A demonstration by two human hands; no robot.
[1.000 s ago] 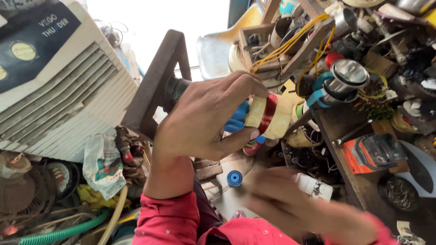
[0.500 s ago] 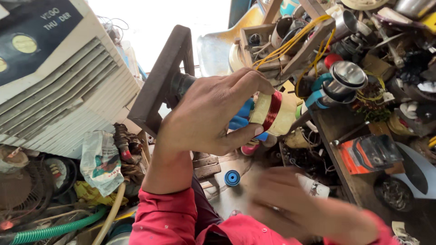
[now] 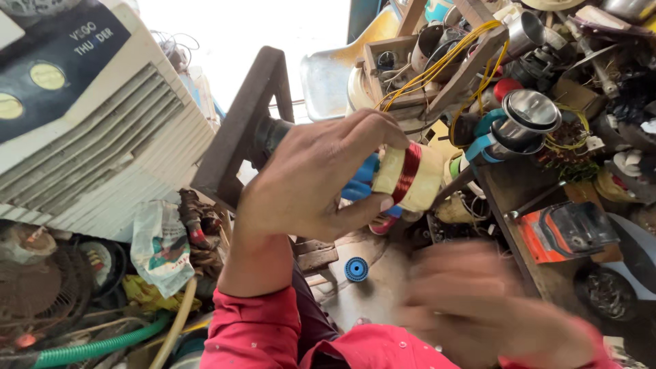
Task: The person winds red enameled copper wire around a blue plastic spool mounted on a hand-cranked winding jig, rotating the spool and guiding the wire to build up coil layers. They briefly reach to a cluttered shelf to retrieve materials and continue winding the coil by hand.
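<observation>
My left hand (image 3: 311, 178) is raised in the middle of the view, its fingers and thumb closed round a cream bobbin (image 3: 410, 179) wound with red-brown copper wire. The bobbin sits on the shaft of a dark wooden winding stand (image 3: 239, 130), with a blue part (image 3: 362, 179) just behind my fingers. My right hand (image 3: 471, 307) is lower right, blurred by motion, in a red sleeve; whether it holds anything cannot be made out. A small blue wheel (image 3: 355, 269) lies on the floor below the bobbin.
A white air cooler (image 3: 89, 130) fills the upper left. On the right a cluttered bench (image 3: 526, 198) carries steel cups, yellow wires and an orange tool case (image 3: 564, 231). At lower left lie a green hose (image 3: 96, 348), old fan parts and a crumpled bag.
The wound red band on the bobbin looks slightly wider. My left hand has stayed on the bobbin. My right hand has kept moving in a blur at lower right.
</observation>
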